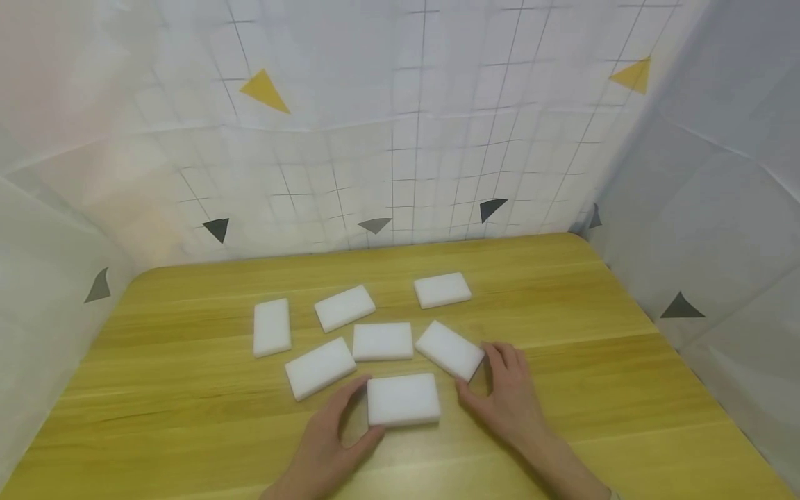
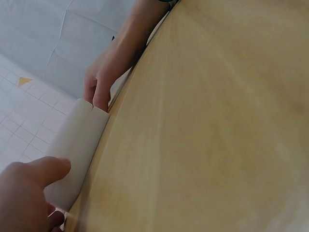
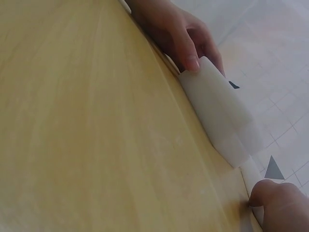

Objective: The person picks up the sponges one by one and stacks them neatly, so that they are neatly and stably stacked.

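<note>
A rectangular white sponge block (image 1: 403, 400) lies nearest me on the table. My left hand (image 1: 328, 437) grips its left end, with the thumb at the front corner and the fingers at the back corner. To the right and behind, a tilted white sponge block (image 1: 450, 351) has its right end between the thumb and fingers of my right hand (image 1: 509, 396). In the left wrist view the left thumb (image 2: 55, 170) presses on a block's side. The right wrist view shows the right hand (image 3: 282, 205) at a block's end, partly cut off by the frame edge.
More white blocks lie behind on the wooden table (image 1: 594, 361): one in the middle (image 1: 383, 342), one slanted block (image 1: 321, 368) to its left, others farther back, including a far right block (image 1: 442, 289). A white sheet (image 1: 350, 160) with grid lines hangs behind the table.
</note>
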`<state>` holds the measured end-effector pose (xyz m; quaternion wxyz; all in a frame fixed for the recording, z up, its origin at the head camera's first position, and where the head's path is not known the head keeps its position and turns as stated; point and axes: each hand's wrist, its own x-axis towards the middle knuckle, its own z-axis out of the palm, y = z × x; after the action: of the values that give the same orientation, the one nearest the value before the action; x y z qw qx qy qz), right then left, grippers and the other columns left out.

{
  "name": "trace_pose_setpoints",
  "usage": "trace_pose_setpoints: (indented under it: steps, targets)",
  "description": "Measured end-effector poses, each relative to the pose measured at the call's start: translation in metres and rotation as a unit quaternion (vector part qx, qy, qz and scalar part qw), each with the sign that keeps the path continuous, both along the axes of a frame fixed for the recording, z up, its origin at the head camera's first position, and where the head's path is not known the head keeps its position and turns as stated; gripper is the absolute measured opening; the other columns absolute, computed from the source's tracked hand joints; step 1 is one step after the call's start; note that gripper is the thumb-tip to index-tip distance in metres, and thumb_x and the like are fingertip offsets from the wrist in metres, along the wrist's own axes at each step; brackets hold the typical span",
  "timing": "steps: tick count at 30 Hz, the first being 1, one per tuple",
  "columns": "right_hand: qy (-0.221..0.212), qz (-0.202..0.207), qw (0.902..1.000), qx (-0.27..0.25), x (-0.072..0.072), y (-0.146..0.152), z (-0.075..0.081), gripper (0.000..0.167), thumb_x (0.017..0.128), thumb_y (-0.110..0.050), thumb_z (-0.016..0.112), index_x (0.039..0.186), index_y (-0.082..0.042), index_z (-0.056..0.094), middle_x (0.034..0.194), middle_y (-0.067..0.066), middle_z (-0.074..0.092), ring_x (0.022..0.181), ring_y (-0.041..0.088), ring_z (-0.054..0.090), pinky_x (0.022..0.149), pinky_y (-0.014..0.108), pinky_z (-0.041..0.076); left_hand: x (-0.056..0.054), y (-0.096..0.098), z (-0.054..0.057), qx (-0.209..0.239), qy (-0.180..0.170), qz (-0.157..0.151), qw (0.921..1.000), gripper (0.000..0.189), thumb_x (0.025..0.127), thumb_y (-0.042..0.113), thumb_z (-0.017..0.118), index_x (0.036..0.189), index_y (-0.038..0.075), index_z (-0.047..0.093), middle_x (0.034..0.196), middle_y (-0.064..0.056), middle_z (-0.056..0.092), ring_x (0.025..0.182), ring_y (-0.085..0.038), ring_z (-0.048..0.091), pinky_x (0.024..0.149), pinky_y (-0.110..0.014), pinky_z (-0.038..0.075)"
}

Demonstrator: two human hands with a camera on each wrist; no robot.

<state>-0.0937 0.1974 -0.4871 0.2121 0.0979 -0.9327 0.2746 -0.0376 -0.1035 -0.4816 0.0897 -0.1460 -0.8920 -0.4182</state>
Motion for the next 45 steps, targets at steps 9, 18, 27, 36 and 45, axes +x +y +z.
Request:
trace_pose_setpoints:
  steps: [9, 18, 27, 36, 45]
  targets:
    - [-0.008, 0.000, 0.9999, -0.009, 0.0008, -0.0003, 0.0008, 0.063, 0.072, -0.034, 0.084, 0.119, 0.002, 0.062, 0.116, 0.013, 0.055, 0.110, 0.030, 0.048, 0.091, 0.047, 0.048, -0.0002, -0.0002, -0.0020, 0.002, -0.002, 0.004, 1.0000, 0.072, 0.082, 0.034, 0.083, 0.145, 0.020, 0.051, 0.144, 0.012, 0.055, 0.133, -0.012, 0.052, 0.111, -0.040, 0.045]
    - [-0.015, 0.002, 0.9997, -0.019, 0.0012, 0.0002, 0.0018, 0.063, 0.074, -0.032, 0.084, 0.123, 0.001, 0.060, 0.117, 0.013, 0.057, 0.110, 0.029, 0.049, 0.093, 0.047, 0.049, 0.0000, -0.0003, -0.0024, 0.001, -0.001, 0.008, 1.0000, 0.071, 0.081, 0.032, 0.083, 0.144, 0.023, 0.052, 0.142, 0.013, 0.055, 0.132, -0.012, 0.053, 0.111, -0.040, 0.045]
    - [-0.016, 0.004, 0.9992, -0.036, 0.0008, 0.0009, 0.0021, 0.061, 0.077, -0.030, 0.082, 0.125, -0.001, 0.059, 0.118, 0.013, 0.059, 0.110, 0.028, 0.051, 0.095, 0.047, 0.048, 0.0003, 0.0005, -0.0024, 0.003, -0.016, 0.016, 0.9997, 0.067, 0.084, 0.042, 0.079, 0.143, 0.024, 0.052, 0.143, 0.014, 0.055, 0.133, -0.013, 0.052, 0.110, -0.042, 0.046]
    - [0.028, 0.015, 0.9977, -0.059, -0.0002, 0.0020, -0.0002, 0.063, 0.074, -0.024, 0.083, 0.127, 0.001, 0.059, 0.118, 0.014, 0.058, 0.111, 0.028, 0.053, 0.095, 0.047, 0.048, 0.0005, 0.0000, -0.0027, 0.010, -0.021, 0.013, 0.9996, 0.067, 0.085, 0.044, 0.077, 0.143, 0.025, 0.052, 0.143, 0.014, 0.054, 0.133, -0.013, 0.052, 0.111, -0.042, 0.045]
    - [0.091, 0.039, 0.9934, -0.059, -0.0006, 0.0024, -0.0003, 0.061, 0.072, -0.020, 0.083, 0.125, 0.001, 0.061, 0.117, 0.013, 0.060, 0.108, 0.027, 0.055, 0.091, 0.041, 0.048, 0.0004, 0.0002, -0.0026, 0.008, -0.012, 0.011, 0.9998, 0.068, 0.083, 0.042, 0.080, 0.143, 0.024, 0.053, 0.143, 0.015, 0.055, 0.132, -0.012, 0.053, 0.111, -0.041, 0.045]
